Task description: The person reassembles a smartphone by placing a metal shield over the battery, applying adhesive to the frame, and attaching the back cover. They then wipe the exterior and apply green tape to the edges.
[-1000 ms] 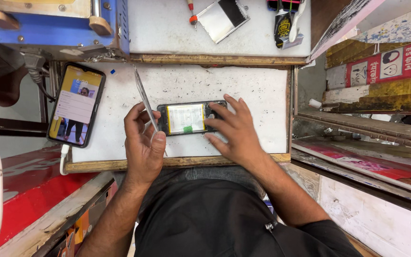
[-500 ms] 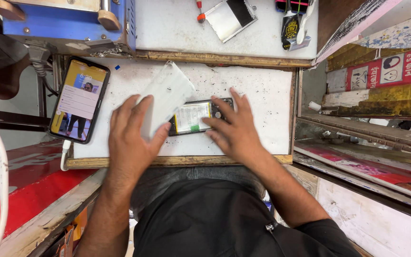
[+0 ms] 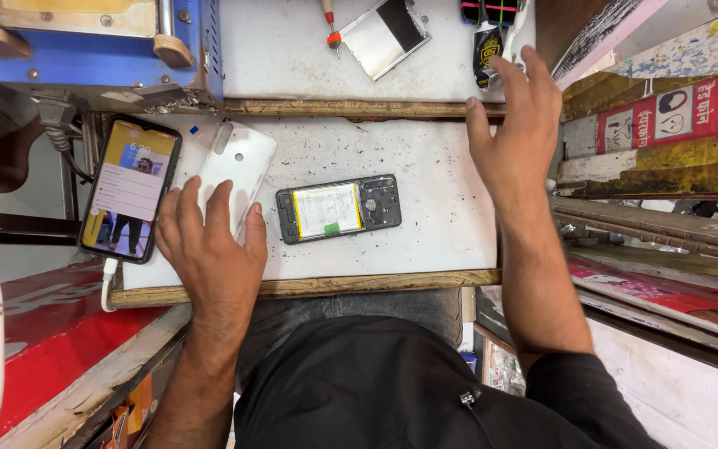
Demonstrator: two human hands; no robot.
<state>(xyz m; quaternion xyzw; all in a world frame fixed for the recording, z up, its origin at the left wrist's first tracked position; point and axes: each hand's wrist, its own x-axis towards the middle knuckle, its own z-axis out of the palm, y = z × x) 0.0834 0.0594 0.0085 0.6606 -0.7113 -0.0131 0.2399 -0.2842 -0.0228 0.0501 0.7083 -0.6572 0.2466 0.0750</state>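
Head view: two phones are present, one opened phone (image 3: 338, 209) showing its battery and inner frame, and one lit phone (image 3: 130, 189) with a white cable at its lower end; one white back cover (image 3: 238, 164); two hands. The work surface is a white, speckled bench top (image 3: 442, 208) with a wooden front edge, a raised white shelf behind it carrying a screwdriver (image 3: 328, 23) and a metal plate (image 3: 382, 32), and a blue machine (image 3: 101, 50) at the rear left corner. The opened phone lies flat at the centre of the bench top, untouched. The left hand (image 3: 209, 249) rests flat, fingers spread, on the back cover's near end, near the left edge. The right hand (image 3: 517, 141) hovers open, gripping nothing, over the rear right corner, well apart from the opened phone.
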